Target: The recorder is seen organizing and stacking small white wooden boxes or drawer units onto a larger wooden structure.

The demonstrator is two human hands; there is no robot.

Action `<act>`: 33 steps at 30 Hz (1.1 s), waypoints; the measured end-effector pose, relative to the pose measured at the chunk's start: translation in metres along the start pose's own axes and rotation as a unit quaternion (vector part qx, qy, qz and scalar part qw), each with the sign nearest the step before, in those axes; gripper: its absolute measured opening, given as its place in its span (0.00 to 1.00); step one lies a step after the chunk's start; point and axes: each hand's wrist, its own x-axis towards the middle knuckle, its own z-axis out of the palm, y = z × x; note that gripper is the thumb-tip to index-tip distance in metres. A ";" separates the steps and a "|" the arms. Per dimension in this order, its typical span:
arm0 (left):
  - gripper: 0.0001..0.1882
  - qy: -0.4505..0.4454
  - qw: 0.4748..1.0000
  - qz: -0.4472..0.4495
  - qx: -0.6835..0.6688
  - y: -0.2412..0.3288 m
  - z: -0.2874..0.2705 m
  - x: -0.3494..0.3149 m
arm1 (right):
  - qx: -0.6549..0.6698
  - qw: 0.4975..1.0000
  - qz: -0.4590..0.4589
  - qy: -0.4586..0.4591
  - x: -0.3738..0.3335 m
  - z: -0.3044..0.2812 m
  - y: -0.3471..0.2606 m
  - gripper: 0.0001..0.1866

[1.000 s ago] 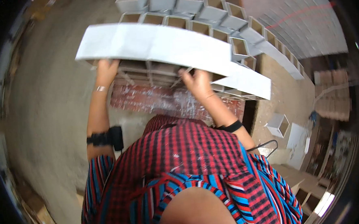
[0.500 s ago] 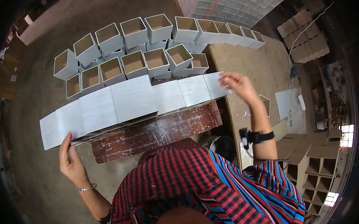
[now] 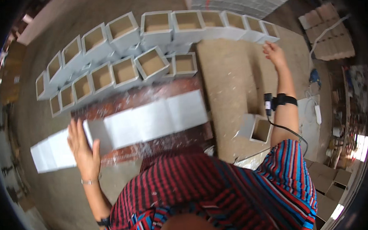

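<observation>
A row of white box sides (image 3: 146,119) runs left to right in front of me over a reddish-brown board (image 3: 162,89). My left hand (image 3: 85,151) lies over the left part of this row, fingers stretched out and thumb apart. It seems to rest on the white surface. Out at the far right, my right hand (image 3: 275,55) reaches above the table, with its fingers loosely bent and slightly blurred. Nothing shows in it. Nearest to it is the end one of several open-topped white boxes (image 3: 270,30); whether the fingertips touch that box is hard to tell.
Two more rows of open white boxes with brown insides (image 3: 101,77) stand beyond the board. A single white box (image 3: 259,129) lies on the brown table (image 3: 228,79) near my right forearm. Flat brown pieces (image 3: 327,32) are stacked at the far right.
My right hand has left the right end of the white row and moved far right toward the open boxes. My left hand has come onto the row. The view has shifted, and the row looks straighter.
</observation>
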 end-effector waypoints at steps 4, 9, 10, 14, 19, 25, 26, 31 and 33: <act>0.33 -0.009 1.000 0.006 0.021 0.007 0.000 0.002 | -0.086 0.993 -0.012 0.085 0.060 -0.019 0.038 0.26; 0.34 -0.021 0.999 0.009 0.037 0.010 0.004 0.010 | -0.226 0.963 -0.007 0.149 0.109 -0.020 0.042 0.34; 0.34 -0.020 0.999 0.009 0.039 0.011 0.006 0.012 | -0.243 0.960 0.007 0.140 0.119 -0.016 0.040 0.37; 0.34 -0.014 0.999 0.012 0.034 0.016 0.005 0.017 | -0.293 0.945 -0.019 0.144 0.154 0.008 0.032 0.43; 0.36 -0.020 0.999 -0.003 0.028 0.014 0.007 0.016 | -0.329 0.935 0.072 0.106 0.165 0.034 0.003 0.52; 0.36 -0.016 1.000 -0.009 -0.001 0.016 0.010 0.018 | -0.378 0.915 0.143 0.007 0.177 0.050 0.009 0.57; 0.36 -0.015 1.000 -0.012 -0.003 0.017 0.010 0.019 | -0.363 0.919 0.153 -0.012 0.182 0.047 0.014 0.57; 0.37 -0.021 1.000 -0.019 -0.012 0.020 0.011 0.022 | -0.345 0.930 0.122 0.003 0.195 0.032 0.034 0.59; 0.37 -0.011 0.999 -0.020 -0.027 0.017 0.013 0.021 | -0.330 0.937 0.112 -0.014 0.205 0.036 0.041 0.58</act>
